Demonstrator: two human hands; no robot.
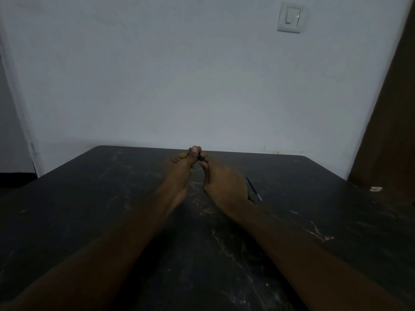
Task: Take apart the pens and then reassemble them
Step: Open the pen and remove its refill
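Note:
Both arms stretch out over a dark scratched table (89, 209). My left hand (182, 169) and my right hand (224, 185) meet near the far edge and pinch a small dark pen part (201, 157) between their fingertips. Only a short black stub of that part shows between the fingers; the rest is hidden. A blue pen piece (253, 188) lies on the table just right of my right hand, partly covered by it.
A pale wall rises directly behind the table, with a light switch (291, 17) high on the right. A brown door or panel (390, 113) stands at the right. A small white object (375, 189) lies at the table's right edge.

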